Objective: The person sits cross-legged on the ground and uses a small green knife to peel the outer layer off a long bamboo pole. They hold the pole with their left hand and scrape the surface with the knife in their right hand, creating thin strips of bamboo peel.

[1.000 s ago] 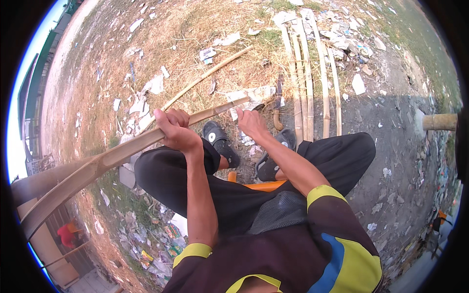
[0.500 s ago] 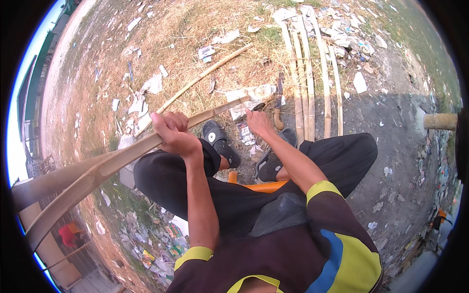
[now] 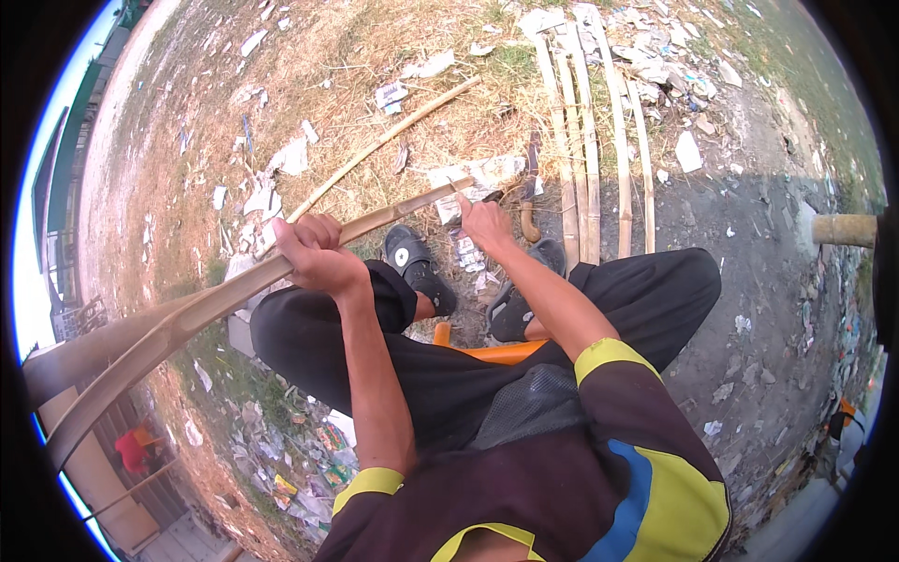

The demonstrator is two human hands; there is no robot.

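Note:
A long split bamboo strip [image 3: 225, 295] slants across my left side, hollow face up, from the lower left to a tip between my feet. My left hand [image 3: 323, 251] is closed round it, thumb on top. At the strip's far end my right hand [image 3: 487, 225] is closed, its fingers touching the tip. From beside those fingers sticks a dark knife-like tool [image 3: 493, 197], mostly hidden by the hand. A thin sliver stands up at the strip's tip. Just right of that hand lies a machete [image 3: 529, 223] with a curved wooden handle and dark blade.
Several bamboo strips [image 3: 592, 150] lie side by side ahead on the right. A thinner bamboo piece [image 3: 384, 139] lies ahead on the left. A thick pole [image 3: 112, 347] runs under the held strip. Scraps of litter [image 3: 688, 152] dot the dry grass. I sit on an orange seat [image 3: 501, 353].
My left hand and the bamboo strip have shifted slightly left and down. My right hand has moved a little left and up along the strip's tip, with the dark knife-like tool.

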